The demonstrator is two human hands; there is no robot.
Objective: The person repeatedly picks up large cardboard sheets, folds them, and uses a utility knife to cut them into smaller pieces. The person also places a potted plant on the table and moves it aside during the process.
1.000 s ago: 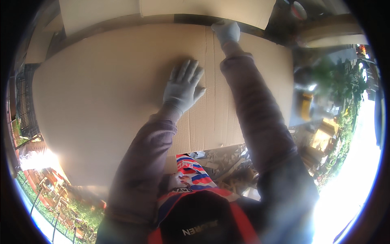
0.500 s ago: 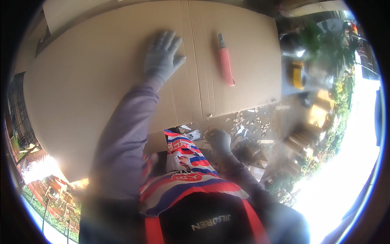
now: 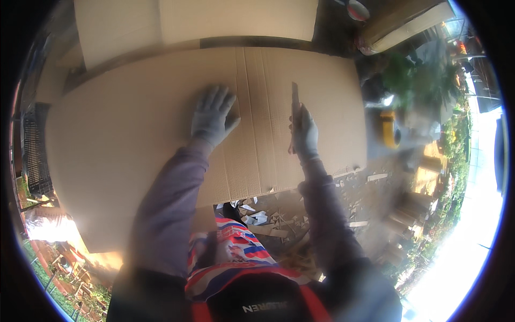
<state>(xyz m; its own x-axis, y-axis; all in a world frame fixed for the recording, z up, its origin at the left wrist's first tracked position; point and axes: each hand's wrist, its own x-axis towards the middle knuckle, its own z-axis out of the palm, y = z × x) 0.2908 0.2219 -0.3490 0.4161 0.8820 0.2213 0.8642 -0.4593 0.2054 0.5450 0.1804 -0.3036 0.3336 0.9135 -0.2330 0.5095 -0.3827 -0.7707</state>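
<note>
- The utility knife (image 3: 294, 95), seen lying loose on the cardboard sheet (image 3: 134, 123) half a second earlier, had been taken up by the right hand (image 3: 305, 134); this was the main change.
- The knife was grasped in closed fingers, with its blade pointed toward the sheet's far edge. It was held over the right-hand part of the sheet, between the creases (image 3: 252, 115) and the right edge. Whether the sheet was touched by the blade could not be told.
- The left hand (image 3: 213, 118) was kept spread, palm down, just left of the creases, roughly midway between the far and near edges; nothing was grasped by it.
- For the work, the change was judged to mean that tool and sheet were both under control, the one gripped and the other steadied.
- Past the near edge, scraps (image 3: 271, 231) were strewn below, near where the right hand had been seen lowered.
- Beyond the far edge another sheet (image 3: 236, 19) was seen; a yellow object (image 3: 386, 129) was placed past the right edge, and a black crate (image 3: 37, 150) past the left.
</note>
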